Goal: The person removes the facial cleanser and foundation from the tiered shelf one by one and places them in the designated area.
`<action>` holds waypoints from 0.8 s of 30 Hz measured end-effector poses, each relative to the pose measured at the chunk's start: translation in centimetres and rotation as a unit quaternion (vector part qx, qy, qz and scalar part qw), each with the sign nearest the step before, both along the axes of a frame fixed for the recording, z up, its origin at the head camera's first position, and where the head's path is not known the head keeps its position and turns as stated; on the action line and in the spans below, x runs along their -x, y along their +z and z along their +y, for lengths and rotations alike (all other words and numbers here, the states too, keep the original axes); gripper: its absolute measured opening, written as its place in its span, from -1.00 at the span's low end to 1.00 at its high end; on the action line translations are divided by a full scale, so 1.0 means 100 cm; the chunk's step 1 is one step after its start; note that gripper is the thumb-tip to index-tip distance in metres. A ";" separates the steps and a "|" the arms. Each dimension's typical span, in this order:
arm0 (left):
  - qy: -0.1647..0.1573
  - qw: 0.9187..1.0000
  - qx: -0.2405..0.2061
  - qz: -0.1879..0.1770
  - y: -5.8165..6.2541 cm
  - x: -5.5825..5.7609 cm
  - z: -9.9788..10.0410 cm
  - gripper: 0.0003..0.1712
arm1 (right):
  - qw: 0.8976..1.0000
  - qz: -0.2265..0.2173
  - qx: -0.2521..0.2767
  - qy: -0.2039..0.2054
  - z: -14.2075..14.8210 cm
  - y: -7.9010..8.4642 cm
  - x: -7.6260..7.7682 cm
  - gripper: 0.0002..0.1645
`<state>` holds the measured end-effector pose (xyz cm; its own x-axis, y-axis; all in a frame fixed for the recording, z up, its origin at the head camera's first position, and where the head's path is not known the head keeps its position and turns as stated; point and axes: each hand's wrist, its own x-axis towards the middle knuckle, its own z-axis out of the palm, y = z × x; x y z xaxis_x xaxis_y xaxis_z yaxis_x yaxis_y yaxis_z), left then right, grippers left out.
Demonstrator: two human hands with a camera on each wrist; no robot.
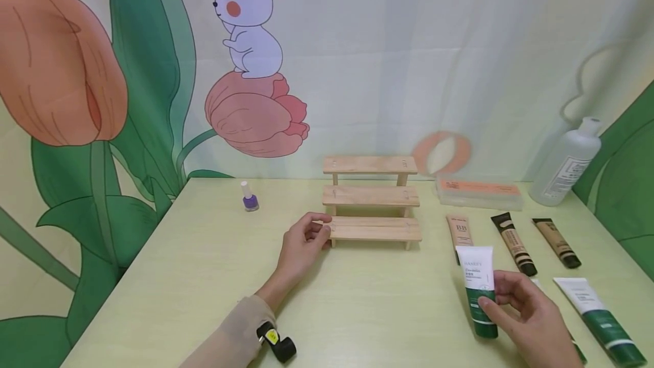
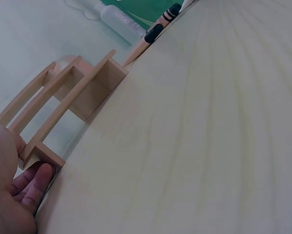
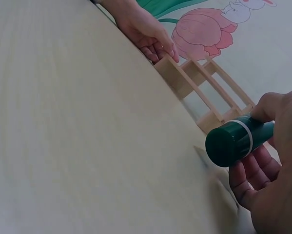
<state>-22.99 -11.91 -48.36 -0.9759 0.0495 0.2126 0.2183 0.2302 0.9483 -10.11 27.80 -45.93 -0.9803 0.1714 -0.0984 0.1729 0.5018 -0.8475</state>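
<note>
A three-step wooden display stand (image 1: 375, 229) stands on the table in the head view. My left hand (image 1: 300, 247) grips the left end of its lowest step; in the left wrist view the fingertips (image 2: 43, 178) curl in under that step's end. At the right, my right hand (image 1: 536, 317) holds a white-and-green squeeze tube (image 1: 480, 294) between thumb and fingers, its green cap pointing down toward me. The right wrist view shows this cap (image 3: 223, 146) end-on, with the stand beyond it. A pale BB cream tube (image 1: 461, 231) lies just behind the held tube, partly covered by it.
Two tan-and-black tubes (image 1: 515, 243) lie at the right. Another white-and-green tube (image 1: 600, 320) is near the right edge, and one more is mostly hidden under my right hand. Behind stand a flat clear box (image 1: 480, 195) and a bottle (image 1: 567, 163). Purple nail polish (image 1: 250, 200) stands back left.
</note>
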 end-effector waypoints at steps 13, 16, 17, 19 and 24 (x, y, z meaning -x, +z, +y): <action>0.001 1.000 -0.001 -0.009 0.001 0.001 -0.001 -0.79 | 0.999 -0.041 -0.006 0.003 -0.003 -0.004 -0.005 -0.13; 0.003 1.000 0.002 -0.010 0.001 0.000 0.000 -0.79 | 0.999 -0.029 -0.013 0.009 -0.005 -0.007 -0.008 -0.18; 0.003 1.000 0.003 -0.011 0.001 0.000 0.000 -0.79 | 1.000 -0.024 -0.017 0.010 -0.005 -0.007 -0.009 -0.20; 0.003 1.000 0.004 -0.012 0.001 0.000 0.000 -0.79 | 0.999 -0.015 -0.027 0.013 -0.005 -0.009 -0.009 -0.23; 0.000 1.000 0.003 -0.011 0.000 0.000 -0.001 -0.79 | 0.998 0.008 -0.054 0.017 -0.005 -0.012 -0.009 -0.27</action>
<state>-23.01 -12.00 -48.31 -0.9802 0.0502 0.1918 0.1982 0.2360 0.9513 -9.19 27.30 -47.13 -0.9871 0.1460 -0.0665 0.1414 0.5958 -0.7906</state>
